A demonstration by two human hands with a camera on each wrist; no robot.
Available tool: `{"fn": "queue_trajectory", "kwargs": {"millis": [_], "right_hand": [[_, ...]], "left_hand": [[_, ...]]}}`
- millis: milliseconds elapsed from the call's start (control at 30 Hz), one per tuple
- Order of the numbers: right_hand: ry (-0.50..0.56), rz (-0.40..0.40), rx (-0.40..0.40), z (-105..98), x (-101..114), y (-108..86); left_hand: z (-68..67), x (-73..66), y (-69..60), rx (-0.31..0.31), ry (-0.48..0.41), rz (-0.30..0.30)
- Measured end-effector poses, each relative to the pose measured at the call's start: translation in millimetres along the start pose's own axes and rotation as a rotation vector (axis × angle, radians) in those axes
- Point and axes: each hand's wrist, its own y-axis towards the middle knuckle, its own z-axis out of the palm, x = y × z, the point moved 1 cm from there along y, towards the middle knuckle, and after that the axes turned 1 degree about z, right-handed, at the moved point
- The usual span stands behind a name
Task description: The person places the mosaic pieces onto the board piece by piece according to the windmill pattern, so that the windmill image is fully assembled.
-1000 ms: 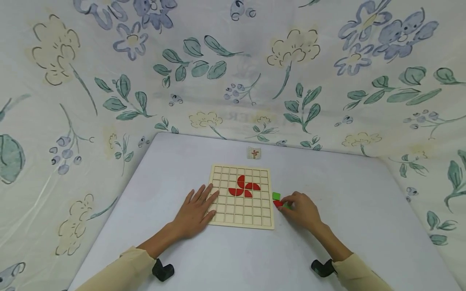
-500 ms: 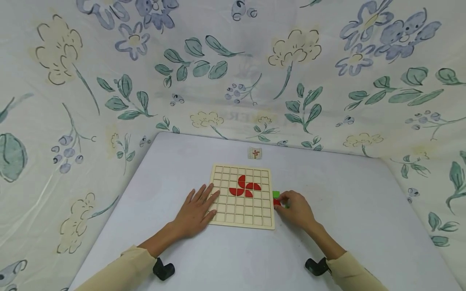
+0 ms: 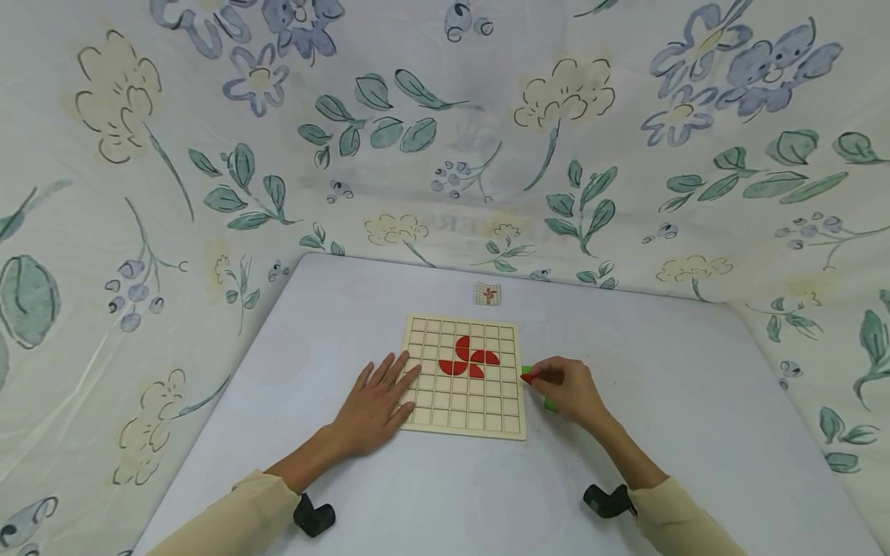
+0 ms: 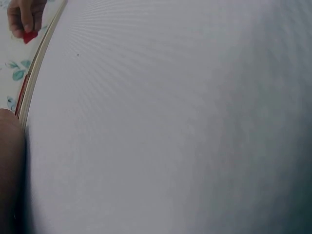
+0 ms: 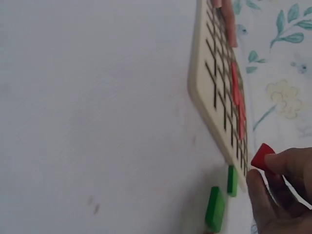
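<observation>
A square wooden grid board (image 3: 455, 401) lies on the white table, with several red quarter-round tiles (image 3: 455, 367) forming a pinwheel near its middle. My left hand (image 3: 374, 405) rests with fingers spread on the board's left edge. Just off the right edge, my right hand (image 3: 574, 392) pinches a red tile (image 5: 263, 157) between thumb and fingers, lifted above the table. Partly behind that hand is one green tile (image 3: 526, 369); another green tile (image 3: 551, 405) sits below it. Both show in the right wrist view too, standing out as a farther green tile (image 5: 232, 181) and a nearer one (image 5: 215, 209).
A small card (image 3: 488, 293) printed with a red pinwheel lies beyond the board. Flowered cloth (image 3: 445, 154) hangs behind the table's far edge. Black wrist-worn devices (image 3: 314, 516) show at both cuffs.
My right hand has picked the red tile up from beside the board and raised it slightly, uncovering part of the lower green tile. My left hand stays in place on the board.
</observation>
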Motion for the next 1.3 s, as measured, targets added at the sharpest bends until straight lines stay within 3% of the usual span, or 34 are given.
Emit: {"fn": "queue_trajectory", "kwargs": {"millis": [167,467,700,1033,1300], "right_hand": [[0.159,0.049,0.012,2.9,7.4,6.2],[0.334,-0.012,0.005,4.0,22.5,16.6],[0.321,-0.018,0.01,8.9,28.1,22.5],[0.202,-0.003,0.058,30.2,32.0,16.9],[0.221,0.056,0.091,48.4,31.7,12.5]], "left_hand": [[0.9,0.4,-1.2,-0.002,0.002,0.003],[-0.4,0.1,-0.6,-0.011,-0.005,0.017],[-0.8,-0.1,-1.1,-0.008,0.003,0.014],[0.4,1.8,-0.7,0.0,0.007,0.013],[-0.5,0.4,-1.0,0.018,0.004,0.003]]}}
